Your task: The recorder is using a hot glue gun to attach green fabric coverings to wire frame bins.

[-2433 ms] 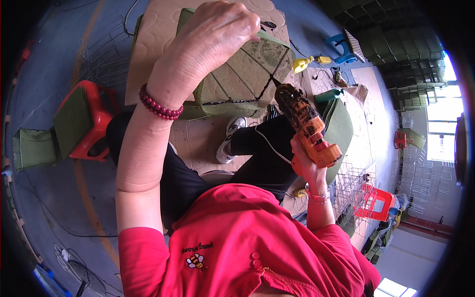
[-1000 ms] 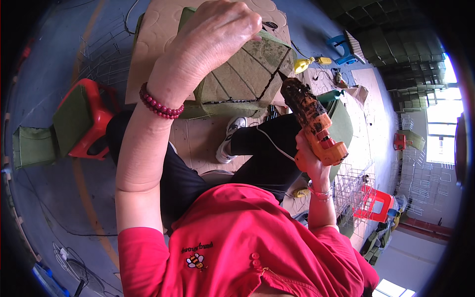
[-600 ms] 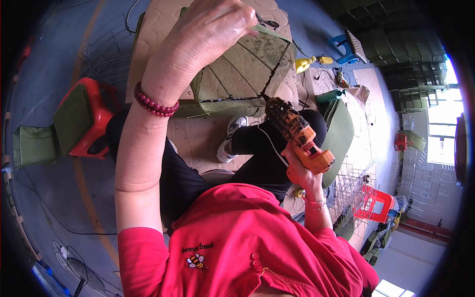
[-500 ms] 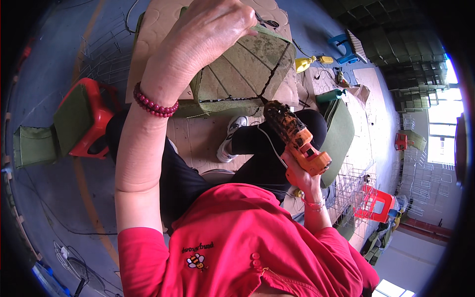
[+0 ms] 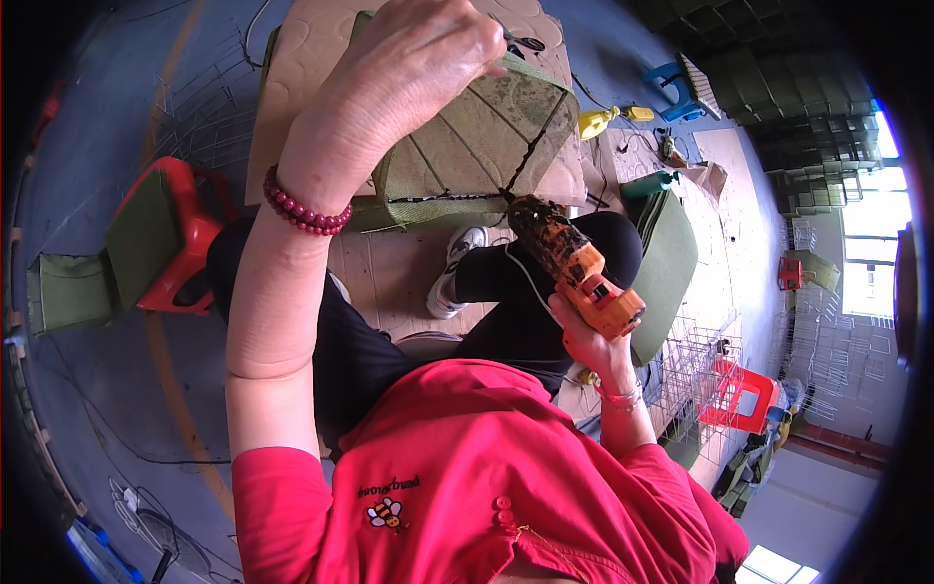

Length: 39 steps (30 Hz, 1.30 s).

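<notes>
My right hand is wrapped around an orange glue gun, its front half caked with dark residue. The nozzle points away from me and meets the near right corner of a green fabric piece. Thin straight ridges cross this piece, and black glue lines run along its right and near edges. Over its far left part, my left hand has its fingers bent down at the fabric's edge; the fingertips are mostly hidden behind the hand. A red bead bracelet circles that wrist.
Under the fabric lies a cardboard-topped surface, with scissors near my left fingers. A red stool stands left. Right are a yellow bag, a green bottle, stacked green sheets and a wire rack.
The glue gun and my right hand have shifted slightly left, the nozzle moving a little along the fabric's corner. My left hand stays nearly in place.
</notes>
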Each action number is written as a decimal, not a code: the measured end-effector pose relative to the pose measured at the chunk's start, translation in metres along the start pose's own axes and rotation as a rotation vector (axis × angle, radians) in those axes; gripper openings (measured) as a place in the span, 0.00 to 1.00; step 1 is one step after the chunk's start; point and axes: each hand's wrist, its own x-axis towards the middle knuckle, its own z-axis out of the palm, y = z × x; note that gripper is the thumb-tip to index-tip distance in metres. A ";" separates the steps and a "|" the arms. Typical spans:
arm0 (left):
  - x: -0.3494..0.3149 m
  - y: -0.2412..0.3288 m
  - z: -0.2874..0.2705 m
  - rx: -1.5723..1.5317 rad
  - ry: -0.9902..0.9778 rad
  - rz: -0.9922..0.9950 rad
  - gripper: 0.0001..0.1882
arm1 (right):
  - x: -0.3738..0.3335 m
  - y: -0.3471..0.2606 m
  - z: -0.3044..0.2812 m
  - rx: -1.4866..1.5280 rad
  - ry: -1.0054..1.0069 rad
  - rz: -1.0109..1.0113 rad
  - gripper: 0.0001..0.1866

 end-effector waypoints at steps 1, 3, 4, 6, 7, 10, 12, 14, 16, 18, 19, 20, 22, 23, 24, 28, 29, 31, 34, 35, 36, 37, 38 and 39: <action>-0.002 -0.002 0.005 0.039 0.099 0.049 0.08 | 0.000 -0.001 0.000 -0.011 -0.009 -0.016 0.17; -0.004 -0.009 0.011 0.015 0.145 0.083 0.08 | 0.000 -0.001 -0.001 -0.049 0.009 -0.040 0.17; -0.003 -0.007 0.006 -0.006 0.185 0.115 0.07 | -0.001 0.000 0.000 -0.083 0.022 -0.063 0.17; -0.001 -0.003 -0.004 -0.040 0.117 0.077 0.07 | -0.003 -0.002 0.000 -0.058 0.023 -0.032 0.17; 0.000 0.000 -0.010 -0.073 0.052 0.038 0.11 | -0.003 -0.003 -0.001 -0.035 0.025 -0.003 0.17; -0.005 -0.003 -0.006 -0.085 0.127 0.063 0.10 | -0.006 -0.002 -0.002 -0.063 0.026 -0.008 0.16; -0.007 -0.007 -0.002 -0.070 0.062 0.048 0.10 | -0.004 0.005 -0.002 -0.004 0.050 0.002 0.16; -0.007 -0.009 0.003 -0.058 -0.005 0.035 0.11 | -0.002 0.007 -0.004 0.056 0.076 0.014 0.17; -0.008 -0.007 0.006 -0.250 0.362 0.135 0.11 | 0.002 0.007 -0.006 0.057 0.060 0.019 0.17; -0.007 -0.005 0.001 -0.186 0.280 0.118 0.11 | 0.002 0.007 -0.006 0.048 0.068 0.025 0.16; -0.006 -0.003 -0.005 -0.118 0.196 0.098 0.11 | 0.002 0.006 -0.006 0.039 0.071 0.030 0.16; -0.004 -0.002 -0.008 -0.116 0.195 0.096 0.11 | 0.001 0.005 -0.004 0.040 0.069 0.029 0.16; -0.001 -0.001 -0.010 -0.070 0.033 0.007 0.11 | -0.001 0.004 -0.001 0.115 0.086 0.021 0.16; 0.002 0.000 -0.012 -0.071 0.034 0.007 0.11 | 0.000 0.006 -0.002 0.115 0.087 0.021 0.16; 0.005 0.001 -0.014 -0.038 -0.085 -0.033 0.10 | 0.002 0.009 -0.003 0.124 0.093 -0.001 0.16; 0.004 -0.001 -0.014 -0.014 -0.137 -0.055 0.10 | 0.006 0.008 -0.009 0.102 0.077 0.012 0.16; 0.003 -0.003 -0.011 -0.013 -0.136 -0.054 0.10 | 0.005 0.009 -0.010 0.103 0.078 0.010 0.16; 0.000 -0.012 -0.009 -0.044 -0.022 -0.076 0.07 | 0.005 0.014 -0.010 0.062 0.110 -0.001 0.13; 0.000 -0.034 -0.015 -0.075 0.000 -0.073 0.09 | 0.034 0.078 -0.029 0.234 0.038 -0.258 0.11; -0.007 -0.042 -0.015 -0.074 0.049 -0.105 0.10 | 0.031 0.043 -0.022 0.498 0.031 -0.222 0.13; -0.011 -0.050 -0.016 -0.055 0.044 -0.097 0.10 | 0.039 0.031 -0.022 0.516 0.027 -0.233 0.13; -0.010 -0.053 -0.021 -0.111 0.009 -0.150 0.10 | 0.052 0.021 -0.023 0.584 0.077 -0.226 0.14; -0.007 -0.056 -0.027 -0.161 -0.031 -0.201 0.11 | 0.068 0.015 -0.022 0.660 0.125 -0.218 0.16; -0.004 -0.058 -0.028 -0.158 -0.041 -0.224 0.12 | 0.096 0.034 -0.019 0.732 0.179 -0.269 0.16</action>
